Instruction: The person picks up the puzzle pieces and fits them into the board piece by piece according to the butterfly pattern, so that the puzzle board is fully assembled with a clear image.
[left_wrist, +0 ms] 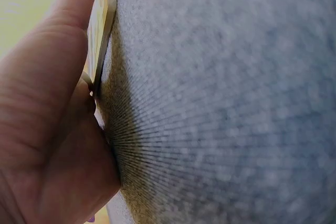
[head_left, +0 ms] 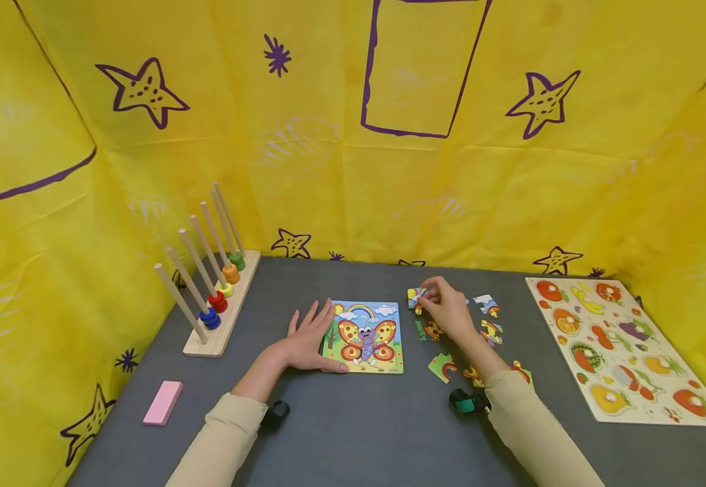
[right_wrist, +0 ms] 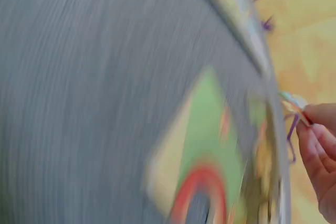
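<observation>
A square butterfly puzzle board (head_left: 368, 338) lies flat in the middle of the table, its butterfly and rainbow picture facing up. Along its left side rests my left hand (head_left: 309, 341), fingers extended and the thumb on the lower edge. In the left wrist view, the thumb (left_wrist: 58, 40) overlaps the board's edge, with the table close below. My right hand (head_left: 447, 310) pinches a small jigsaw piece (head_left: 414, 295) between thumb and fingertips, just right of the board's upper corner. The right wrist view shows that held piece (right_wrist: 294, 104) nearly edge-on.
Loose jigsaw pieces (head_left: 443, 367) lie around and under the right forearm, several in all. At far right is a fruit peg board (head_left: 623, 348). A wooden peg stand (head_left: 237, 297) with coloured rings stands at left, and a pink block (head_left: 163, 403) lies nearer. Yellow cloth (head_left: 328, 169) surrounds the table.
</observation>
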